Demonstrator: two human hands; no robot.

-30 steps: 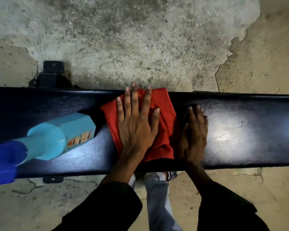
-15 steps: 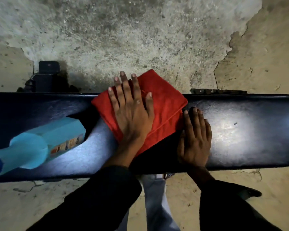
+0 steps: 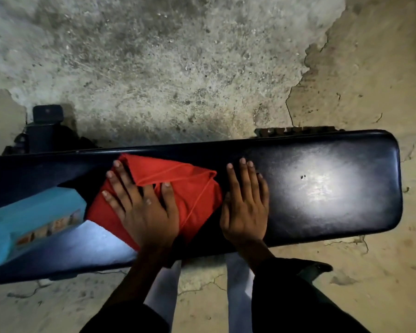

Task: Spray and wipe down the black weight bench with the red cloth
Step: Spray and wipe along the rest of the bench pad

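Since before, your left hand [image 3: 147,210] slid the folded red cloth [image 3: 178,188] nearer, fingers flat on it. Right hand [image 3: 245,205] lies flat on the glossy black bench [image 3: 322,188]. Spray bottle [image 3: 31,222] label unreadable.

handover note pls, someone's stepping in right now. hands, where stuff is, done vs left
Left hand: flat, fingers spread, pressing the red cloth onto the bench. Not gripping it.
Right hand: flat on bare bench top just right of the cloth, empty, seemingly bracing.
Spray bottle: lying on its side on the left part of the bench, touching the cloth's left edge.
Done: cloth is on the middle of the bench, wiping under way; whether it was sprayed can't be told.
Left: probably the right end, the strip under the bottle (move it first), and the edges.
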